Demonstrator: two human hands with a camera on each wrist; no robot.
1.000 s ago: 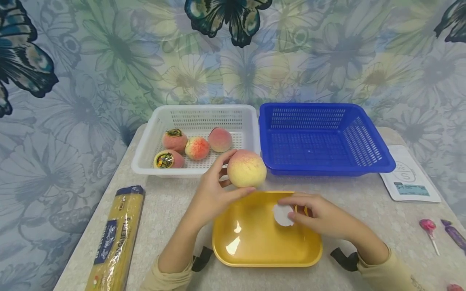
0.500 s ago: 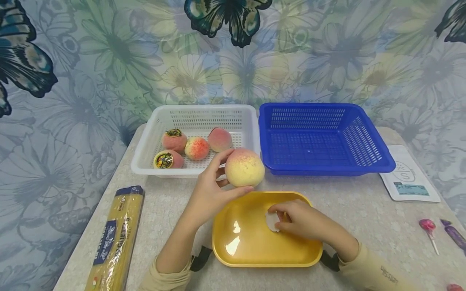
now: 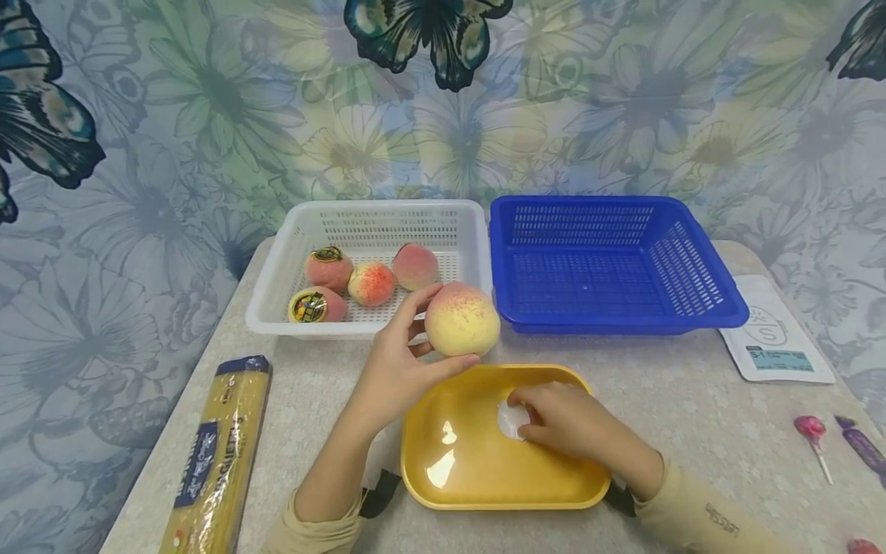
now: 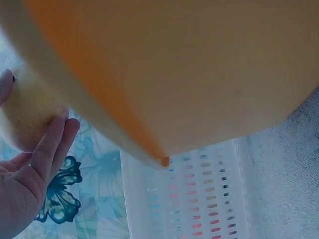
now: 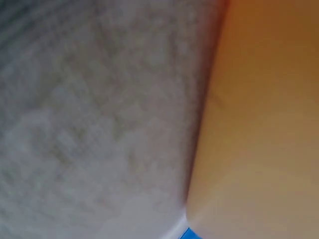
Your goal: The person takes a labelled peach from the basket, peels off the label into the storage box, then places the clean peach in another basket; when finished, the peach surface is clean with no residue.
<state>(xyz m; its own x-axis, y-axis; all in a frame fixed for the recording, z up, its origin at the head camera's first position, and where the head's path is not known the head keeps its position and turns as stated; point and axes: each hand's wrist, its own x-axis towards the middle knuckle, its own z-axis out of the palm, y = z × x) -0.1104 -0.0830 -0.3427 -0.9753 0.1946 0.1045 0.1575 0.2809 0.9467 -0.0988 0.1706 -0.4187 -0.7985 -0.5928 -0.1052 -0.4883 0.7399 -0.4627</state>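
My left hand holds a yellow-and-pink peach between thumb and fingers, above the far edge of the yellow tray. The left wrist view shows the peach at the far left in that hand, with the tray's underside filling the top. Inside the tray, my right hand pinches a flat white round sticker, its fingertips low over the tray floor. Whether the sticker touches the floor I cannot tell. In the right wrist view the tray's side hides the hand.
Several peaches, two with round labels, lie in a white basket at the back. Beside it stands a blue basket. A spaghetti pack lies left; a white pouch, a lollipop and a purple-wrapped candy lie right.
My right hand has moved left and lower into the tray with the white sticker. My left hand, still holding the peach, has shifted only slightly left.
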